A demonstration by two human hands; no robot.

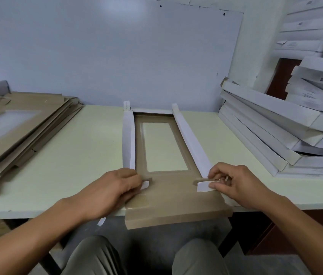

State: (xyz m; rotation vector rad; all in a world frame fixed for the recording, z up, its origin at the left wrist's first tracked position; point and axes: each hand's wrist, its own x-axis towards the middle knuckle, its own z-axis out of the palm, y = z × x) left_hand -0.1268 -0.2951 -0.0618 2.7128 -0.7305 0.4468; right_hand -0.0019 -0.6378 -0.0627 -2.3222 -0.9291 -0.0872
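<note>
Head view, setting: I am standing beside a seated person who is working at a pale cream table [77, 155].
Work piece: A flat brown cardboard box blank with a rectangular window [176, 197] is lying lengthwise on the middle of the table. Its near end is hanging over the front edge, above the person's knees.
Side flaps: A long white left flap [128, 139] and a long white right flap [191, 139] are standing up along the window's two sides.
Left hand: The left hand [115, 189] is gripping a small white left tab [145, 185] at the blank's near left corner, fingers curled over it.
Right hand: The right hand [236, 183] is pinching a small white right tab [203, 186] between thumb and fingertips, at the foot of the right flap.
Far left: A stack of flat brown cardboard sheets [23, 124] is lying well apart from the hands.
Far right: A leaning pile of long white folded boxes [275, 120] is resting on the table's right end.
Behind: A large white board [117, 52] is standing against the wall.
</note>
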